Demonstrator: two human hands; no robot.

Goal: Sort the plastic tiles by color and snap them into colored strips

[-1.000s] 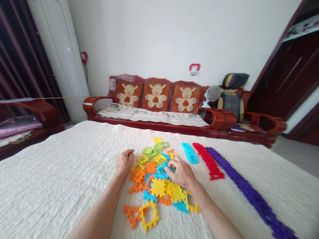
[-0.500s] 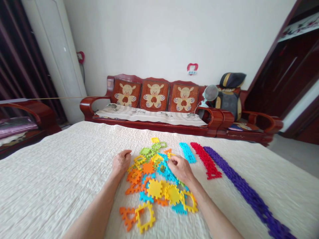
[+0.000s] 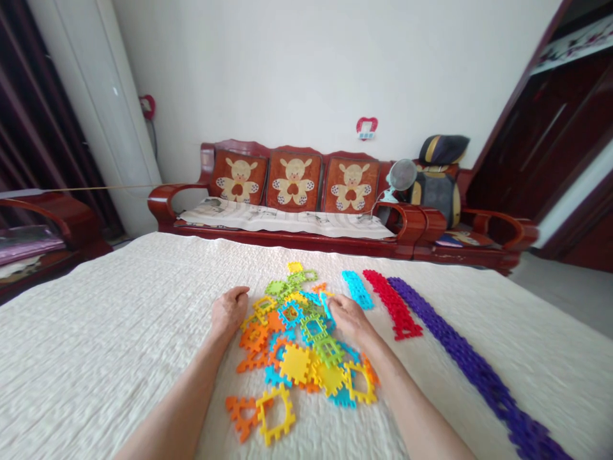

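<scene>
**Right hand leaves mid-pile with a cyan tile, now at the pile's upper right edge**

- Left hand point(image 3: 230, 311): loosely curled, knuckles up. It rests on the bed point(image 3: 96, 345) against the left edge of the tile pile point(image 3: 294, 363) at centre frame. Nothing shows in it. It has kept this place over the last second.
- Pile: two green frame tiles point(image 3: 313, 328) now lie exposed mid-pile, where the right hand covered them a second ago. The orange and yellow pieces at lower centre are undisturbed.
- Right hand point(image 3: 352, 317): has moved up and right, out of the pile's middle. Its fingers are narrow and appear pinched on a cyan tile point(image 3: 327, 305), which is tilted on edge and raised off the heap.
- Right of the hand: cyan strip point(image 3: 357, 289), red strip point(image 3: 393, 312) and purple strip point(image 3: 469, 367) lie side by side. The cyan tile is now near the cyan strip, not touching it.
</scene>
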